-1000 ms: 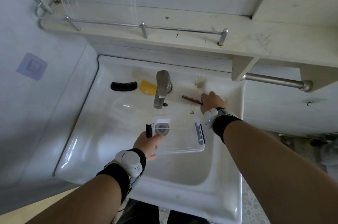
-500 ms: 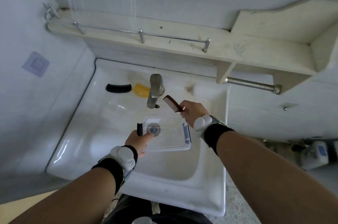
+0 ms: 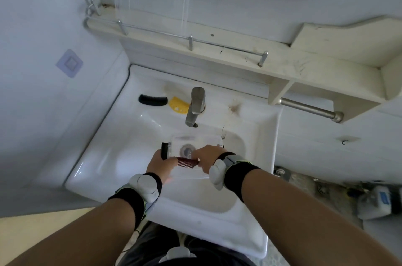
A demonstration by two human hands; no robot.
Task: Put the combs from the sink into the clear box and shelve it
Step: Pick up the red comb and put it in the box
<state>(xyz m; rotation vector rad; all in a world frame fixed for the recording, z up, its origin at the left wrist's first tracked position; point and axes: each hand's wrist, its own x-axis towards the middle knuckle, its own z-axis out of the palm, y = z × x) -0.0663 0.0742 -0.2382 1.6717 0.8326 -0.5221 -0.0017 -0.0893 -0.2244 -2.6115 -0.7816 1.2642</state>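
My left hand (image 3: pixel 162 165) grips the left side of the clear box (image 3: pixel 204 143), holding it over the basin of the white sink (image 3: pixel 104 157). My right hand (image 3: pixel 205 157) pinches a dark red comb (image 3: pixel 187 162) and holds it flat over the near part of the box, teeth toward me. A black comb (image 3: pixel 153 100) and a yellow comb (image 3: pixel 178 106) lie on the sink's back ledge, left of the tap. The box's black clip shows beside my left thumb.
A metal tap (image 3: pixel 195 105) stands at the back middle of the sink. Above runs a cream shelf (image 3: pixel 217 48) with a thin chrome rail. A towel bar (image 3: pixel 309 109) sticks out at the right. Bottles sit on the floor at the far right.
My right hand lifted the red comb from the ledge right of the tap and carried it down and left over the box. The left hand keeps hold of the box.
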